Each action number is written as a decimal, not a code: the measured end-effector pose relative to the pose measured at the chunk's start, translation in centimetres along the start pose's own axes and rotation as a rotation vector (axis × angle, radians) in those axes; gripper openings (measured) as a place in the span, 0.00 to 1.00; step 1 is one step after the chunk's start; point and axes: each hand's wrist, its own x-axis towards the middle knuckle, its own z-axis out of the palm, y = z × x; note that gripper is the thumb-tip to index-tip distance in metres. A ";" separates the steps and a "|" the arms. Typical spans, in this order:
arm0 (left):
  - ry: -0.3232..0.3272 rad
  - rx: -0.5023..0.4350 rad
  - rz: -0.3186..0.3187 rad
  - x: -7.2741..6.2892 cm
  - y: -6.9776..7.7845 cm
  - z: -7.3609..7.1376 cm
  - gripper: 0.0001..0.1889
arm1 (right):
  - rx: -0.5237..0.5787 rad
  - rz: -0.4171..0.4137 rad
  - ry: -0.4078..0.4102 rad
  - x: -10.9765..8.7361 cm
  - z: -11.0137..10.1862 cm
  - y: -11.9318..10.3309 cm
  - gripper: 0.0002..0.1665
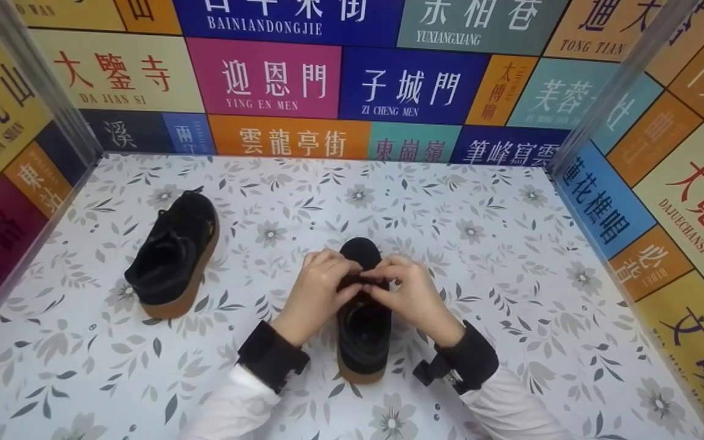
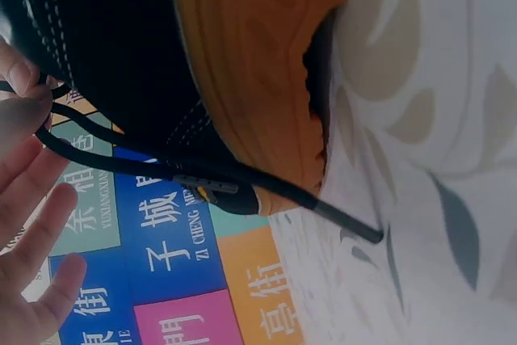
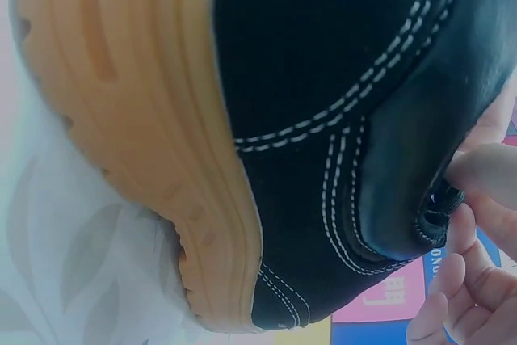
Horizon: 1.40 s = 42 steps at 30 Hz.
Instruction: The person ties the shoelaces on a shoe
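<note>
A black shoe (image 1: 364, 345) with a tan sole and white stitching stands between the hands, toe pointing away. Over its lacing area, the fingertips of both hands nearly meet. The left hand (image 1: 321, 290) pinches a black shoelace (image 2: 109, 163) between thumb and forefinger; in the left wrist view its other fingers spread loosely, and lace ends hang along the shoe's side. The right hand (image 1: 410, 293) pinches lace at the top of the shoe by the eyelets; in the right wrist view thumb and fingertip meet there, partly hidden by the shoe's side (image 3: 315, 54).
A second black shoe (image 1: 175, 256) with a tan sole stands to the left, its laces showing at the front. Both are on a white flower-patterned surface (image 1: 480, 256). Coloured sign-covered panels (image 1: 278, 79) enclose the back and sides, with clear posts (image 1: 627, 79) at the corners.
</note>
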 end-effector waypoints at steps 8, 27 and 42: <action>-0.006 -0.026 -0.024 -0.1 0.1 0.5 0.15 | 0.005 0.009 0.012 -0.2 0.0 -0.1 0.10; 0.073 -0.008 -0.054 -0.4 0.6 1.5 0.12 | 0.177 0.206 0.017 -0.7 -0.6 0.2 0.15; 0.095 0.008 -0.075 -0.6 0.8 1.9 0.09 | 0.118 0.123 -0.007 -1.0 -0.8 2.1 0.11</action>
